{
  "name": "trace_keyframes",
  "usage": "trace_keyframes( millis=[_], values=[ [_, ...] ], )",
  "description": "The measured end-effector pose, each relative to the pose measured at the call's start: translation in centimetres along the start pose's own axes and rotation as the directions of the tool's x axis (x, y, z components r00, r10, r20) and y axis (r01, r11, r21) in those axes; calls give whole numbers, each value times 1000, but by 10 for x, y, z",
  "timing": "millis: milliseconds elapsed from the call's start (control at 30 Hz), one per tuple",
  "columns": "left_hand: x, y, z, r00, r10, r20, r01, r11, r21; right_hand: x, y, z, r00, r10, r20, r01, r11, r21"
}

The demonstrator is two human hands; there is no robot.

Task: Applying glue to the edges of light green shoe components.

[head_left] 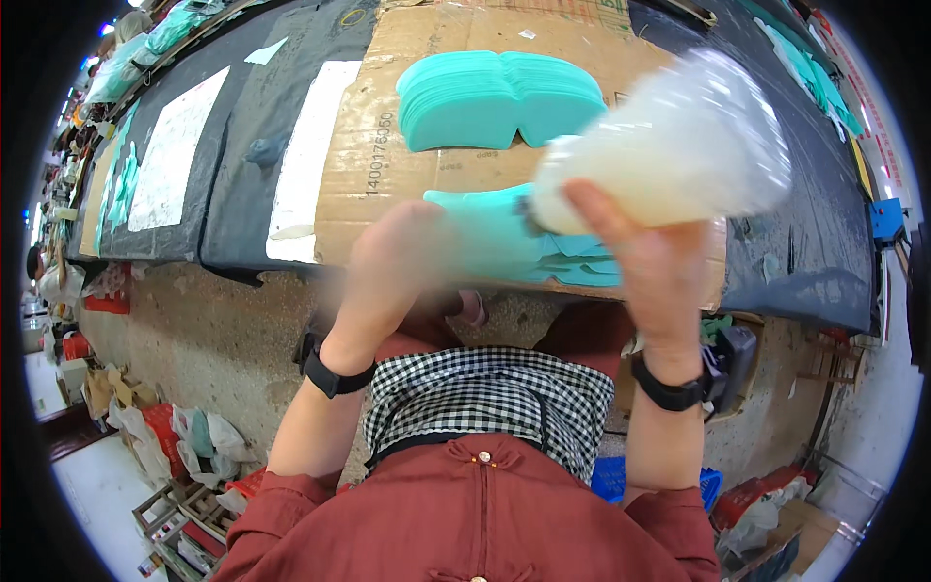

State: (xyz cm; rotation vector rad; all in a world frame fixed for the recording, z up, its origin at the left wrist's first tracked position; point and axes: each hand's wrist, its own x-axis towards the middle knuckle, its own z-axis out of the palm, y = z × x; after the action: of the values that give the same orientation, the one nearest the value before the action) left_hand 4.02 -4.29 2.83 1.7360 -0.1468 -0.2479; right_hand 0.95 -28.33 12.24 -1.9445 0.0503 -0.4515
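My right hand (659, 254) is closed around a cloudy white plastic squeeze bottle (645, 155), tilted with its small dark tip pointing left; its wide end is smeared by motion and looks wrapped in clear plastic. The tip hovers over a loose pile of mint-green cut pieces (587, 267) at the near edge of the cardboard. Left of that pile, my left hand (393, 257) is blurred, and its fingers cannot be made out against the green. Farther back lies a neat, thick stack of mint-green pieces (499, 97), notched in the middle of its near side.
A flattened cardboard sheet (354, 165) covers part of the dark-topped table (238, 184). White sheets (179, 155) and a small dark lump (264, 151) lie to the left. Beneath the table's right side sits a box (747, 359); bags and crates (184, 514) stand on the floor.
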Motion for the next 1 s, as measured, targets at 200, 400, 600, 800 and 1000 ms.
trace_keyframes(
  millis=[200, 400, 600, 800, 1000],
  values=[
    [-6, -1, -3, 999, -40, 6, 40, 997, -71, 22, 7, -7, 994, -40, 106, 42, 999, -13],
    [-11, 19, -2, 974, -179, 137, 217, 908, -359, 30, 16, -18, 998, -56, -24, 56, 998, 7],
    [-15, 23, -7, 974, -165, 154, 213, 897, -387, 28, 2, -5, 985, -92, 143, 112, 984, -136],
    [-18, 29, -3, 964, -222, 147, 267, 816, -514, 26, 34, -82, 988, -38, -148, 12, 986, -169],
    [-20, 13, -12, 956, -235, 178, 293, 820, -491, -1, 22, -54, 965, -74, -251, 16, 974, -226]
  ],
)
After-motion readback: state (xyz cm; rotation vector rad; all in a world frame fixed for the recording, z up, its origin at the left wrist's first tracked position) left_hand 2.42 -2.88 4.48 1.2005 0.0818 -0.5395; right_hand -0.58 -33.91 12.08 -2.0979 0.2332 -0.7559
